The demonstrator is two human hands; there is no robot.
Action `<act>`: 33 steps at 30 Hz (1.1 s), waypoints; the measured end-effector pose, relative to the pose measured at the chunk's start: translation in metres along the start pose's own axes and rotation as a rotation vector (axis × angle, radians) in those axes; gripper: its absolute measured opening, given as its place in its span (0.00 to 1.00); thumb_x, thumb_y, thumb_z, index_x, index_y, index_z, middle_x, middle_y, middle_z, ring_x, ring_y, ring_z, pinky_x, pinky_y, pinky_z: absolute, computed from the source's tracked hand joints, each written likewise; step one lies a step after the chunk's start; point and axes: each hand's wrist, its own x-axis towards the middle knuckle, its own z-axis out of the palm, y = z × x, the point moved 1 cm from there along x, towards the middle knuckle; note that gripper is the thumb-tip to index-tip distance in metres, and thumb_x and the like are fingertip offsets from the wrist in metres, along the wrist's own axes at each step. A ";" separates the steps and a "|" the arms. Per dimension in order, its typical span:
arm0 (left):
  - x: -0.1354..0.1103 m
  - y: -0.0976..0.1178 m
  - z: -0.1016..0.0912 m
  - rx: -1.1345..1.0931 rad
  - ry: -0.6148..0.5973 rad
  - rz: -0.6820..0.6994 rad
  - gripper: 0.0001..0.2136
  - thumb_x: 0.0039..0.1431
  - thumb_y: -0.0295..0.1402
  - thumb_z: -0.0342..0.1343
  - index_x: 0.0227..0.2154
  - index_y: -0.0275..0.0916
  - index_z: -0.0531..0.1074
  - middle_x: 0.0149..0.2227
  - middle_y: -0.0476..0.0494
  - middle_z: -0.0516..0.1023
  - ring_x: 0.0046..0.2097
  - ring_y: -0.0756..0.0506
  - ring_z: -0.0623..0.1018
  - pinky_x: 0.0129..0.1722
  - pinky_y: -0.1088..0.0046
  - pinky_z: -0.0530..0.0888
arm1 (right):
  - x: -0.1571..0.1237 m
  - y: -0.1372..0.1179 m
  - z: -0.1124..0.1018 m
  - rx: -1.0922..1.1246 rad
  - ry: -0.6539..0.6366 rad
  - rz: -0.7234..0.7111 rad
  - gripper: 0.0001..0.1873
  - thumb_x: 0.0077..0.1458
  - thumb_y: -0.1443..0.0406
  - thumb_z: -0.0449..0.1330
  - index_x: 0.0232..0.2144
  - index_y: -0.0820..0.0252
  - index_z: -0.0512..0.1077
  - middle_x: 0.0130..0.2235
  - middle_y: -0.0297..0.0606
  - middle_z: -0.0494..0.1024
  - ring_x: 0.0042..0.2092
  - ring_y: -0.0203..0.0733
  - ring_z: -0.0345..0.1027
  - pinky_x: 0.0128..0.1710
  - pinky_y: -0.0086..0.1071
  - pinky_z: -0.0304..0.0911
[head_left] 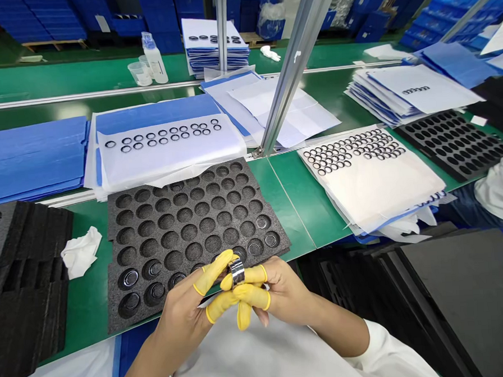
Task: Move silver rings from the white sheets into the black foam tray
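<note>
Yellow finger cots cover the fingertips of both my hands. A shiny metal ring (238, 272) stands on edge between them, over the near edge of a black foam tray (231, 217). My left hand (182, 306) is closed, its index finger and thumb pinching the ring from the left. From the right, my right hand (287, 290) grips it too, fingers bent together beneath. Rows of round pockets fill the tray. Shiny round parts sit in several pockets along its near side, such as one ring (130, 278) at the left and another (271, 240) at the right. My hands hide some near pockets.
Behind the tray, a white sheet (169, 159) bears rows of dark rings. More rings lie on a paper stack (373, 187) at right. A metal post (287, 74) rises between. Stacked black foam (24, 279) and a crumpled white cloth (81, 252) are left. A person's sleeve (502, 189) shows right.
</note>
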 end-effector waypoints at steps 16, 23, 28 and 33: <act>-0.003 0.004 0.003 -0.043 0.006 -0.035 0.22 0.68 0.38 0.58 0.64 0.45 0.70 0.34 0.45 0.82 0.37 0.45 0.83 0.34 0.76 0.79 | -0.002 -0.009 0.006 0.101 0.030 0.070 0.28 0.57 0.45 0.66 0.42 0.64 0.83 0.21 0.29 0.75 0.16 0.25 0.61 0.16 0.19 0.56; 0.000 0.008 0.001 -0.048 0.045 -0.030 0.22 0.68 0.39 0.59 0.64 0.46 0.70 0.36 0.45 0.84 0.36 0.45 0.84 0.35 0.76 0.80 | -0.003 -0.008 0.005 0.068 0.017 0.053 0.27 0.59 0.45 0.64 0.44 0.63 0.82 0.20 0.30 0.75 0.16 0.26 0.61 0.17 0.19 0.58; 0.005 0.012 -0.002 -0.064 0.097 -0.016 0.20 0.69 0.38 0.57 0.62 0.47 0.71 0.38 0.46 0.85 0.36 0.48 0.84 0.37 0.77 0.81 | -0.002 -0.007 0.006 -0.005 0.018 -0.021 0.28 0.62 0.45 0.61 0.48 0.62 0.82 0.24 0.34 0.79 0.18 0.27 0.62 0.17 0.19 0.59; 0.008 0.015 -0.002 -0.034 0.142 0.013 0.19 0.69 0.36 0.57 0.61 0.46 0.73 0.39 0.45 0.85 0.35 0.48 0.84 0.36 0.77 0.82 | -0.001 -0.005 0.006 -0.077 0.012 -0.118 0.27 0.65 0.47 0.59 0.51 0.61 0.81 0.25 0.36 0.80 0.19 0.28 0.63 0.18 0.20 0.63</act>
